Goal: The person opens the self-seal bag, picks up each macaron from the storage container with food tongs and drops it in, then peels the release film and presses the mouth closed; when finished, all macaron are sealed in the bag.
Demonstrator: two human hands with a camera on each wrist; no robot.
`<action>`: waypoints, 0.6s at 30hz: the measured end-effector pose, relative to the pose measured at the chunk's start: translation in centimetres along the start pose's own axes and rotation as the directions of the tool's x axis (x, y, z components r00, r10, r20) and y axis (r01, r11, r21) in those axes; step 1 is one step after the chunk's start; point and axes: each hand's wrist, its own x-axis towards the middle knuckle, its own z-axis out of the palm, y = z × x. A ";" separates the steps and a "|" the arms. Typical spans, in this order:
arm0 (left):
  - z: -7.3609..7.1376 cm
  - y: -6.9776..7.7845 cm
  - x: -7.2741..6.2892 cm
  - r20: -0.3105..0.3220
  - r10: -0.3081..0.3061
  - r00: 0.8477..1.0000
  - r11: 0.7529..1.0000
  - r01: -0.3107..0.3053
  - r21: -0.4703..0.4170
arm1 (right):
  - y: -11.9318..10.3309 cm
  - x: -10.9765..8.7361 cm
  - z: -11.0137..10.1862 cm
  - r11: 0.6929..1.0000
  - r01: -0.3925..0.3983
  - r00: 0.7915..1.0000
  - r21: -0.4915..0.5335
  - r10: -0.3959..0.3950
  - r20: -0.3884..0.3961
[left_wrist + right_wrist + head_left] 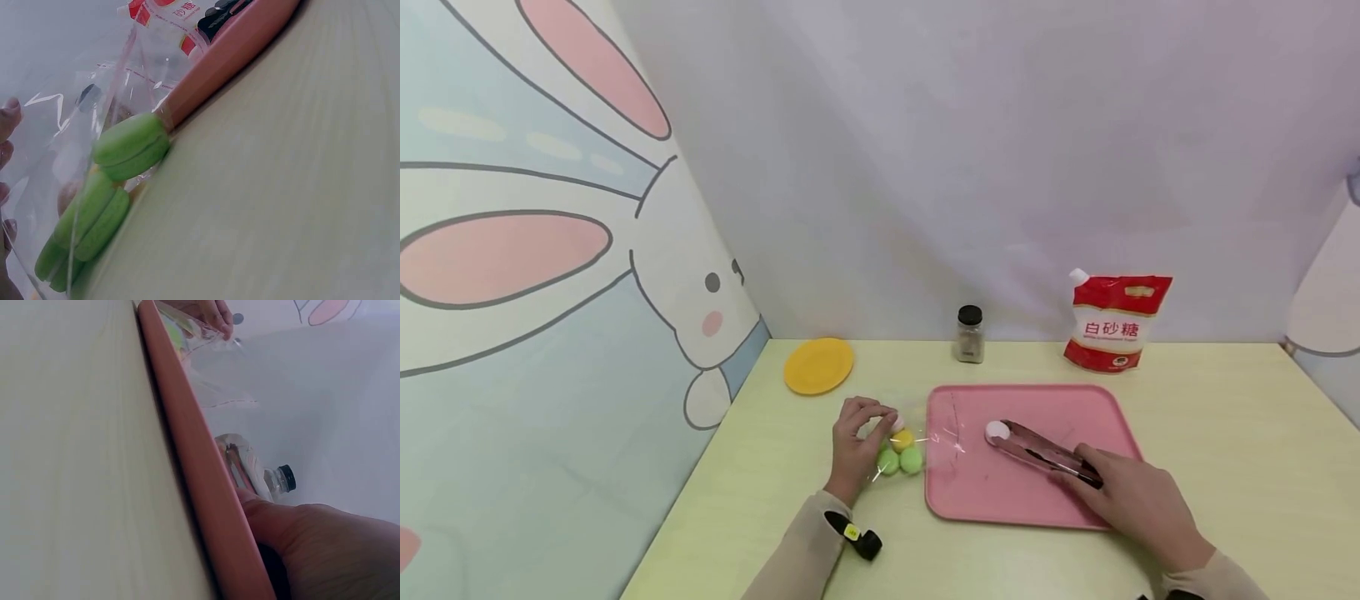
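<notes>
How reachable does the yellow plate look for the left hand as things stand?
Probably yes: nothing stands between the left hand and the yellow plate, though that hand holds the clear bag.

Your right hand (1138,504) hides the near right corner of the tray (970,492) and part of the tongs (1037,454). You cannot read the tiny print on the jar (970,337) at the bench's (1225,417) back edge. The left wrist view crops your left hand (856,446) and the red pouch (1112,325).
</notes>
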 end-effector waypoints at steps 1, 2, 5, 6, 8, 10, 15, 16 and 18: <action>0.0 -0.1 -0.1 0.000 0.003 1.000 1.000 -0.003 0.002 | 0.0 0.0 0.0 1.000 0.000 1.000 0.002 0.000 0.000; 0.1 -0.4 -0.2 -0.001 0.002 1.000 1.000 -0.002 0.004 | 0.1 0.0 0.0 1.000 0.001 1.000 0.003 -0.001 0.000; 0.1 -0.7 -0.3 0.001 -0.010 1.000 1.000 0.010 0.000 | 0.2 0.0 0.1 1.000 0.013 1.000 0.000 -0.013 -0.006; 0.0 -0.2 -0.1 0.001 -0.011 1.000 1.000 0.011 -0.004 | 0.2 0.0 0.1 1.000 0.018 1.000 -0.003 -0.018 -0.008; -0.2 0.6 0.2 0.001 -0.018 1.000 1.000 0.018 -0.017 | 0.3 0.0 0.2 1.000 0.026 1.000 -0.003 -0.026 -0.010; -0.3 1.3 0.5 0.000 -0.015 1.000 1.000 0.015 -0.023 | 0.3 0.1 0.2 0.999 0.034 0.999 -0.005 -0.034 -0.019; -0.3 1.8 0.6 0.003 -0.004 1.000 1.000 0.004 -0.019 | 0.3 -0.1 0.2 0.999 0.044 0.998 -0.010 -0.044 -0.047; -0.3 1.7 0.5 0.004 -0.005 1.000 1.000 0.005 -0.019 | 0.2 -0.1 0.2 0.999 0.043 0.998 -0.010 -0.043 -0.047; -0.1 1.2 0.3 0.007 -0.018 1.000 1.000 0.018 -0.023 | 0.3 -0.2 0.3 0.999 0.041 0.998 -0.010 -0.041 -0.047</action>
